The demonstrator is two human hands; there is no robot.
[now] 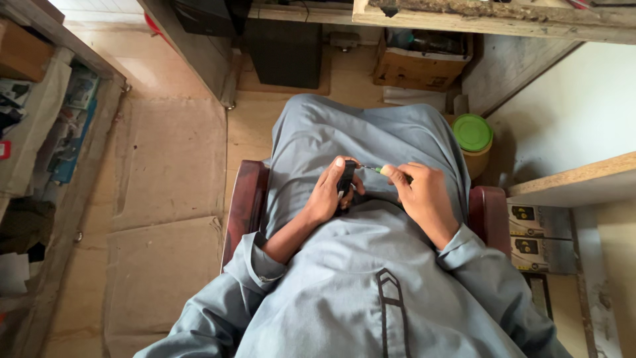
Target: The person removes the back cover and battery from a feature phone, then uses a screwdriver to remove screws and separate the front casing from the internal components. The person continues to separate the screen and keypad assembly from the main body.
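I sit on a dark red chair (246,199) in grey-blue clothes and look down at my lap. My left hand (329,192) is wrapped around a small black device (346,179), thumb on top. My right hand (424,195) pinches a small screwdriver with a green handle (379,170). Its thin metal tip points left and meets the top of the black device. Both hands rest over my lap, close together.
A jar with a green lid (473,136) stands right of the chair. A cardboard box (419,63) and a black case (285,53) sit ahead under a wooden bench. Flattened cardboard (165,199) covers the floor at left. Shelves (40,132) line the left side.
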